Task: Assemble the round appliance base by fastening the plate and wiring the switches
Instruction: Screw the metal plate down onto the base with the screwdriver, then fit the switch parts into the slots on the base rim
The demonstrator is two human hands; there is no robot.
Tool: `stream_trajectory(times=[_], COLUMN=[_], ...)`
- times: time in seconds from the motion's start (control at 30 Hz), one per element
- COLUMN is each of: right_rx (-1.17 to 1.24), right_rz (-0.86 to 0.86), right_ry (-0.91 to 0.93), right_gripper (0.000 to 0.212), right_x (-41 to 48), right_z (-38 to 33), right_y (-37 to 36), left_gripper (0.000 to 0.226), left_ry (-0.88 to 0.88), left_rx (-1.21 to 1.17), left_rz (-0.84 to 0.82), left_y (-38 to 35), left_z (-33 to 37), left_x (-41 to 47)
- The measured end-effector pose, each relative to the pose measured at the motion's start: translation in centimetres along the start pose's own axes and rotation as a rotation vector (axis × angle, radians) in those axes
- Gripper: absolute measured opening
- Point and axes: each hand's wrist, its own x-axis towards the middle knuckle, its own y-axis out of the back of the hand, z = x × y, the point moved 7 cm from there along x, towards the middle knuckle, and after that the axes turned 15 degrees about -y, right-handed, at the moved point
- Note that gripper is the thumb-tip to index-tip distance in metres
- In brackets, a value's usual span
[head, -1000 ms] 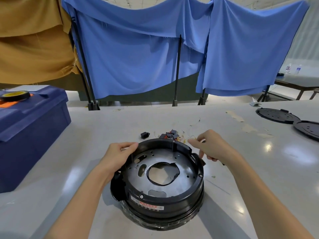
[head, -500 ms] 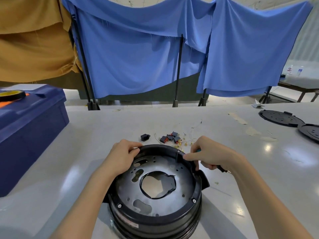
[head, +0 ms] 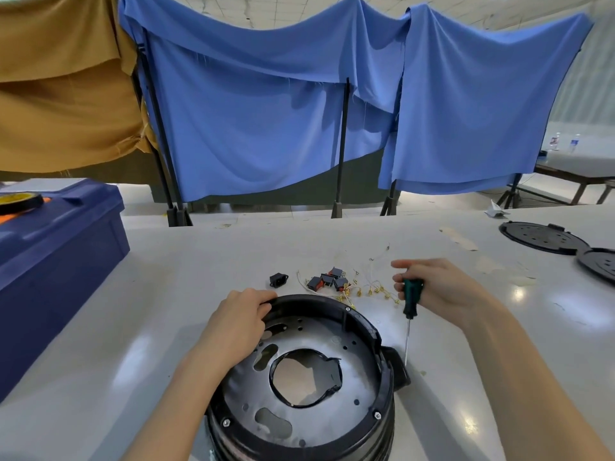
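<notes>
The round black appliance base (head: 382,357) stands upside down on the table in front of me. A grey metal plate (head: 349,390) with a big central hole lies inside its rim, with screws at the rim. My left hand (head: 239,322) grips the base's far left rim. My right hand (head: 436,287) holds a green-handled screwdriver (head: 411,301) upright, right of the base, its tip pointing down beside the base's handle lug. Several small black and red switches (head: 327,281), thin wires with brass terminals (head: 369,291) and a black socket (head: 278,280) lie just beyond the base.
A dark blue toolbox (head: 56,261) with a tape roll (head: 20,201) on top stands at the left. Two black round covers (head: 542,237) lie at the far right. Blue and tan cloths hang on stands behind the table.
The base has been turned and drawn nearer to me. My right hand has left the rim, moved right, and now holds the screwdriver upright in plain sight. My left hand stays on the rim.
</notes>
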Motion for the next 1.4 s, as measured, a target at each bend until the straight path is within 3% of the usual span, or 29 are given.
stream_trajectory(times=[0.17, 0.27, 0.37, 0.47, 0.6, 0.77, 0.97, 1.03, 1.1, 1.23, 1.4], right_rx=[0.124, 0.213, 0.135, -0.071, -0.743, -1.183, -1.305, -1.281, -1.176, -0.885, -0.893], right_rz=[0.328, 0.360, 0.428, 0.548, 0.697, 0.605, 0.500, 0.542, 0.554, 0.227, -0.067], right_ry=[0.254, 0.305, 0.301, 0.299, 0.205, -0.124, -0.170, -0.089, 0.092, 0.353, 0.396], right_gripper=[0.016, 0.011, 0.007, 0.018, 0.031, 0.037, 0.055, 0.050, 0.033, 0.024, 0.024], right_x=[0.3, 0.2, -0.2, -0.8, -1.7, -1.6, -1.7, -2.0, -2.0, -1.9, 0.1], right_z=[0.0, 0.3, 1.4, 2.3, 1.9, 3.8, 4.3, 3.2, 1.8, 0.7, 1.5], right_y=[3.2, 3.6, 3.7, 3.9, 3.3, 2.9, 2.0, 1.4, 0.0, -6.2, -12.0], left_gripper=[0.035, 0.036, 0.037, 0.038, 0.039, 0.038, 0.034, 0.027, 0.039, 0.037, 0.017], left_ry=[0.004, 0.005, 0.007, 0.004, 0.010, 0.009, 0.026, 0.015, 0.034, 0.096, 0.137], left_rx=[0.009, 0.016, 0.018, 0.024, 0.044, 0.060, 0.006, -0.074, -0.123, -0.192, -0.234], left_rz=[0.015, 0.016, 0.018, 0.014, -0.001, -0.017, -0.012, 0.002, 0.011, -0.044, -0.052], left_y=[-0.1, -0.2, -0.3, -0.4, -0.5, -0.6, -0.4, -0.2, 0.2, 0.5, -0.5], left_z=[-0.2, -0.2, -0.3, -0.3, -0.4, -0.3, -0.3, -0.5, -0.9, -2.2, -4.1], left_x=[0.1, 0.1, 0.1, 0.1, 0.0, 0.0, 0.1, 0.3, 0.8, 2.5, 5.5])
